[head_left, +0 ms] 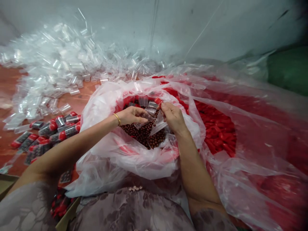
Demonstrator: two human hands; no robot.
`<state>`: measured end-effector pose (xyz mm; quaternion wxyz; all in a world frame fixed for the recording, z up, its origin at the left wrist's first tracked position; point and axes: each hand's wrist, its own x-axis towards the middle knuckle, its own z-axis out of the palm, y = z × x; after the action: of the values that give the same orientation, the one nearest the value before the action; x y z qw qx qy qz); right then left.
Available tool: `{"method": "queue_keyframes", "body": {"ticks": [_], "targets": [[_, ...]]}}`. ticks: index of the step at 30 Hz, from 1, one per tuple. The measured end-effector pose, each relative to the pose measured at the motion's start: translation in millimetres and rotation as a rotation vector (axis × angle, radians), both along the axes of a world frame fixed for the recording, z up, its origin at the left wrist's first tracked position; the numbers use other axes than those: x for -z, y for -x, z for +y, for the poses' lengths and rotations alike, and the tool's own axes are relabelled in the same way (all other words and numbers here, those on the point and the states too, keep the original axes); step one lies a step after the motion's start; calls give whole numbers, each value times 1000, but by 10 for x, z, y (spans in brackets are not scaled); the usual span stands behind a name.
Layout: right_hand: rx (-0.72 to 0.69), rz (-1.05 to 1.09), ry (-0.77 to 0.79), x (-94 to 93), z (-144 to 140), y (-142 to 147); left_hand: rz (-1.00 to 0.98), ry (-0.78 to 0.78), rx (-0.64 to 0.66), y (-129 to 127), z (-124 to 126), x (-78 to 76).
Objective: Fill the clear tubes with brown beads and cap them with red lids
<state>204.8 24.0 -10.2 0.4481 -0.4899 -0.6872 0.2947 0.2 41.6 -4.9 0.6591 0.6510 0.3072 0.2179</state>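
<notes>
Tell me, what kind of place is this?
Probably a small hand-packing workshop: a heap of empty clear tubes, a bag of brown beads under both hands, and filled red-capped tubes laid on the floor.

dark brown beads point(144, 133); red caps point(218, 126); clear tubes point(60, 64); gold bracelet point(117, 119); grey floral sleeves point(29, 205).

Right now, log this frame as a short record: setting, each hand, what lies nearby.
setting: floor-level workspace seen from the head camera, plastic bags all around
left hand: pinching a small clear tube over the brown beads
right hand: holding a small clear plastic piece beside the tube
beads container: white plastic bag, open at the top
right side: large clear bag of red caps
left side: filled red-capped tubes on the floor
behind: pile of empty clear tubes
</notes>
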Motion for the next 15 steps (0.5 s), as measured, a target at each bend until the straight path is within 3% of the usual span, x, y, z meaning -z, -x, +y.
{"method": "queue_keyframes", "body": {"ticks": [6,9,15], "targets": [[-42,176,97,-18,4,39,-330,230,-133,-25,-262,-78],[-87,233,138,-55,-34,73,-419,208,-176,-33,-288,-65],[-137,367,177,-90,-105,147,-415,109,-273,-53,-233,-5]]}}
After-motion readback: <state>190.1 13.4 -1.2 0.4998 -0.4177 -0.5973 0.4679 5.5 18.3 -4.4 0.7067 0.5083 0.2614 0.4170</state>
